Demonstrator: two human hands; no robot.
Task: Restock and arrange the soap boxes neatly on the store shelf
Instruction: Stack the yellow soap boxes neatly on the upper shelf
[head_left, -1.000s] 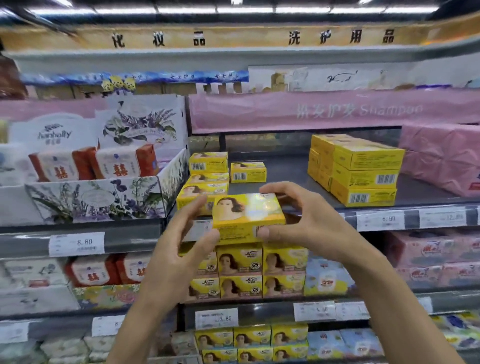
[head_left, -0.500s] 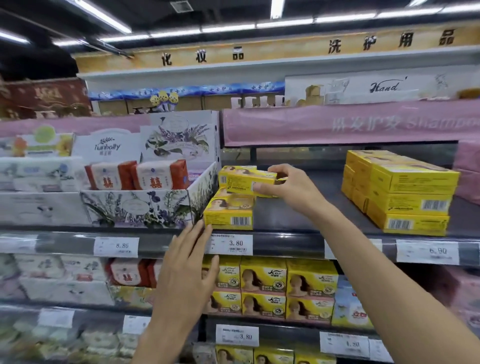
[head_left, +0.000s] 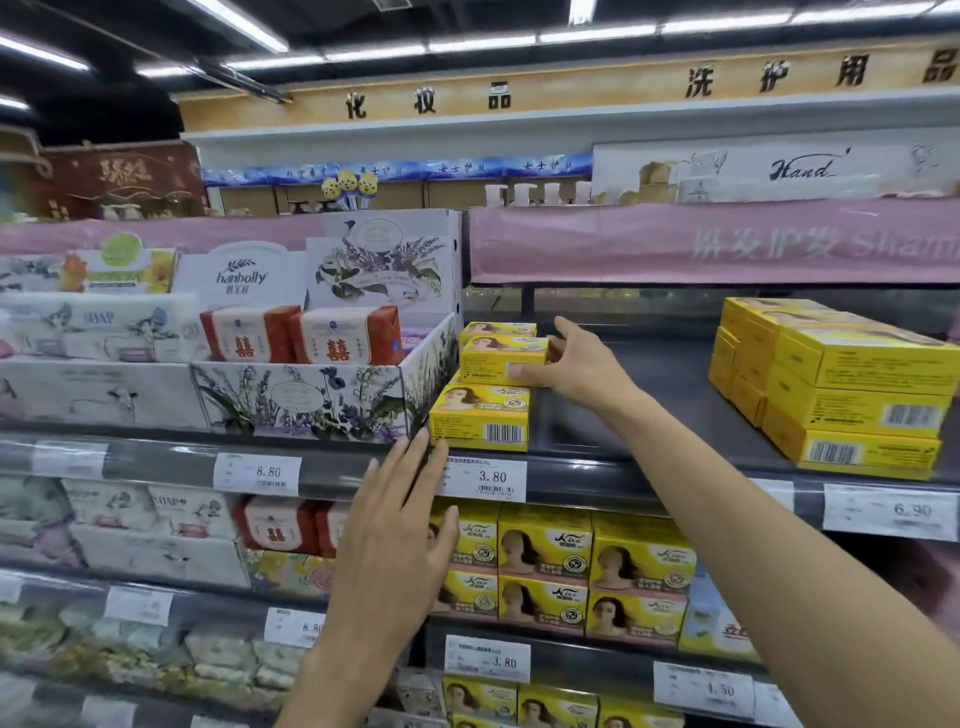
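Right hand grips the top soap box by its right end: thumb on the front face, fingers curled round behind. The box rests level on the yellow stack at the left end of the upper shelf. Rear box sits just behind it at the same height. Front box is below, barcode facing out, at the shelf lip. Left hand holds nothing, fingers straight, tips at the shelf edge by the front box's lower left corner; can't tell if they touch. Price tag under the stack reads 3.80. Floral display carton just left of the stack holds two red-and-white wrapped bars, upright. Right end of the shelf: yellow cartons stacked three high, well apart from the stack. Shelf below: face-print boxes, two rows high.
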